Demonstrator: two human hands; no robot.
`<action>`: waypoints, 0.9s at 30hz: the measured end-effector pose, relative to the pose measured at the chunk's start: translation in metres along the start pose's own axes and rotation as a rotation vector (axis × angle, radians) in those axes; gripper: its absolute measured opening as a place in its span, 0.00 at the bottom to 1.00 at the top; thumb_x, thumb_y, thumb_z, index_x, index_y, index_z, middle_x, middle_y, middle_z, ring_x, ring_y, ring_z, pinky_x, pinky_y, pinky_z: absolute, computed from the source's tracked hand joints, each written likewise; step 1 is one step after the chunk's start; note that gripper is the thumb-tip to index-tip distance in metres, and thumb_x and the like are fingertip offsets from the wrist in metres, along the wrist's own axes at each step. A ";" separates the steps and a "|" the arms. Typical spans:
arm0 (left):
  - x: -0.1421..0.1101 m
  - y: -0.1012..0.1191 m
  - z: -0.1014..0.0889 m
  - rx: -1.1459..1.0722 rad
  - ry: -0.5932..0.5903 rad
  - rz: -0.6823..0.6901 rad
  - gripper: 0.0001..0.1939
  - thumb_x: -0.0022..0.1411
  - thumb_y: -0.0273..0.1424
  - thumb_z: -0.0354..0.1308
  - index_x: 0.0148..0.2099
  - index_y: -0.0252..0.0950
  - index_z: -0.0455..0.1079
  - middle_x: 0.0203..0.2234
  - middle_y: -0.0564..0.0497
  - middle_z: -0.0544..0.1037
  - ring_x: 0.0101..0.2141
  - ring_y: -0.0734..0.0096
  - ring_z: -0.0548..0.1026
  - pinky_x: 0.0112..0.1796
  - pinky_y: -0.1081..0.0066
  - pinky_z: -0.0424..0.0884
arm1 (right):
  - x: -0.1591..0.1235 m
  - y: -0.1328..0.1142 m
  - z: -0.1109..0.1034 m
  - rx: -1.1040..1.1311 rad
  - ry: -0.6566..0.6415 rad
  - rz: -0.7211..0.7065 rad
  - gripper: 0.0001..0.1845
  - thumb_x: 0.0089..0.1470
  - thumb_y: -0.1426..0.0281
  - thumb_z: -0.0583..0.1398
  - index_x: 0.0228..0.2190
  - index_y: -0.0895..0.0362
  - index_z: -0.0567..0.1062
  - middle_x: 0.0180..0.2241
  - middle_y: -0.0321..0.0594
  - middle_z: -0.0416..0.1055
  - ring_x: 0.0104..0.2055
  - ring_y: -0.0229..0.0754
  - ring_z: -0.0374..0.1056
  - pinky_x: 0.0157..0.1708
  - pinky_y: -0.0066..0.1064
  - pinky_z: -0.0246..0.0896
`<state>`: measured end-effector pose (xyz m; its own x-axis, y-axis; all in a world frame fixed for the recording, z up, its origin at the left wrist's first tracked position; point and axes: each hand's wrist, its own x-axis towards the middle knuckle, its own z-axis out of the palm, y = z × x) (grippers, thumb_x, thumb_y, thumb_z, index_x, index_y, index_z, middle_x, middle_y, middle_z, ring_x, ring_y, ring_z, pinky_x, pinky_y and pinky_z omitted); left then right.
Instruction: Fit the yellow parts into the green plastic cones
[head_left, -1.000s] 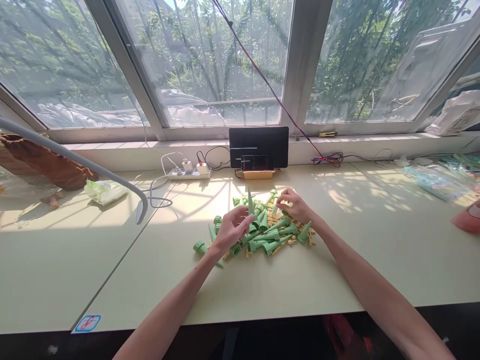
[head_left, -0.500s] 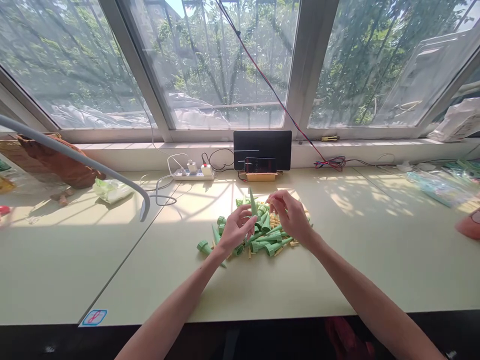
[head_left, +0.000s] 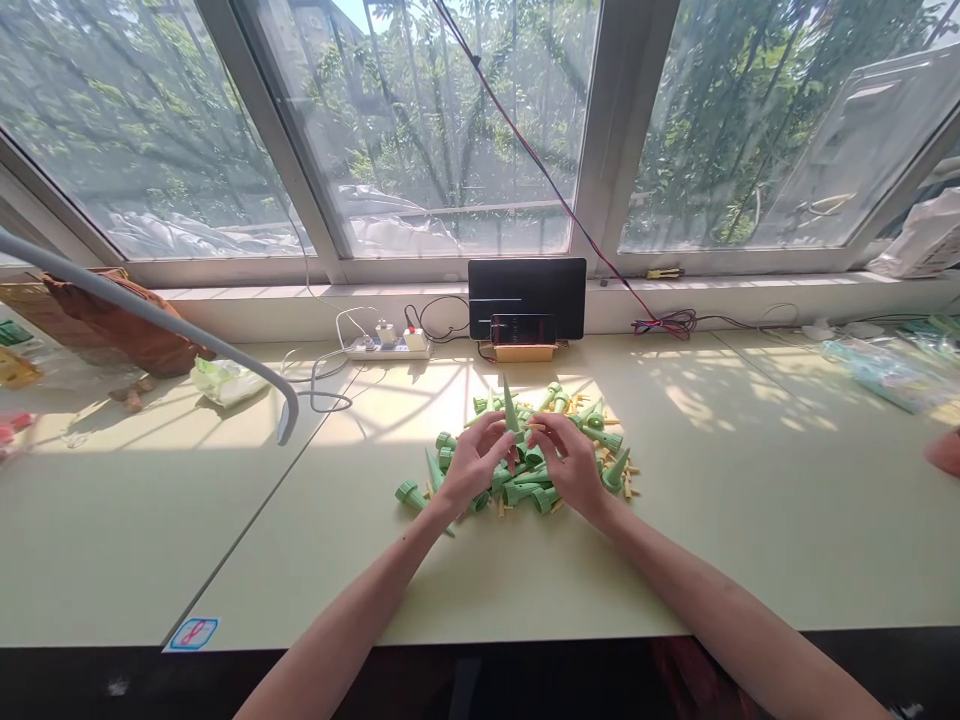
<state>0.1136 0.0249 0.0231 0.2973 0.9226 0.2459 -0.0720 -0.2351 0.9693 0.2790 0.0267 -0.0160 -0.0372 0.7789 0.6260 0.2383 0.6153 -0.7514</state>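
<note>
Centrally, on the flat pale-green tabletop (head_left: 300,560), lies a loose heap of green plastic cones (head_left: 517,493). Right hand (head_left: 571,465), just right of frame centre: fingertips gathered, contents cannot be told. Left hand (head_left: 472,465), frame centre, pinches one tapered green plastic spike (head_left: 509,405) low, point up. Judgement: light, stiff, perhaps slick; best gripped at the wide base. Short tan pegs (head_left: 502,508), heap's lower edge: likely light, easily dropped.
</note>
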 end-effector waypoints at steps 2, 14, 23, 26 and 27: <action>0.000 0.001 -0.001 0.002 -0.002 -0.006 0.20 0.62 0.41 0.59 0.51 0.34 0.69 0.33 0.47 0.77 0.26 0.72 0.73 0.27 0.70 0.74 | -0.001 0.000 0.001 0.031 0.015 -0.006 0.09 0.64 0.67 0.54 0.46 0.52 0.70 0.37 0.41 0.74 0.35 0.41 0.74 0.39 0.36 0.72; -0.003 0.005 0.000 -0.018 -0.105 -0.060 0.18 0.66 0.40 0.54 0.53 0.35 0.70 0.39 0.45 0.75 0.29 0.72 0.72 0.31 0.71 0.71 | 0.002 -0.009 -0.004 -0.087 0.020 -0.031 0.08 0.64 0.67 0.54 0.37 0.53 0.73 0.23 0.35 0.71 0.23 0.39 0.69 0.28 0.32 0.66; -0.003 0.003 0.000 0.010 -0.048 -0.097 0.20 0.61 0.41 0.60 0.51 0.35 0.69 0.27 0.52 0.74 0.25 0.72 0.71 0.30 0.70 0.70 | 0.000 -0.007 -0.003 -0.134 0.022 -0.035 0.12 0.65 0.64 0.52 0.36 0.54 0.73 0.25 0.37 0.72 0.23 0.39 0.67 0.27 0.32 0.64; -0.001 -0.002 -0.002 -0.065 0.004 -0.093 0.23 0.60 0.41 0.61 0.53 0.34 0.69 0.35 0.47 0.76 0.27 0.73 0.72 0.28 0.71 0.69 | 0.000 -0.008 -0.004 -0.148 0.041 -0.041 0.13 0.65 0.64 0.52 0.35 0.54 0.73 0.26 0.38 0.71 0.25 0.39 0.68 0.28 0.32 0.65; 0.000 -0.003 -0.003 -0.085 0.008 -0.096 0.23 0.60 0.40 0.61 0.54 0.34 0.68 0.36 0.46 0.76 0.27 0.73 0.72 0.27 0.72 0.69 | 0.000 -0.008 -0.004 -0.146 0.043 -0.045 0.13 0.65 0.64 0.52 0.35 0.54 0.73 0.26 0.38 0.71 0.26 0.39 0.68 0.28 0.32 0.65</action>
<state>0.1111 0.0264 0.0203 0.2989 0.9421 0.1521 -0.1240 -0.1197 0.9850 0.2811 0.0216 -0.0090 -0.0100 0.7428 0.6694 0.3760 0.6231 -0.6858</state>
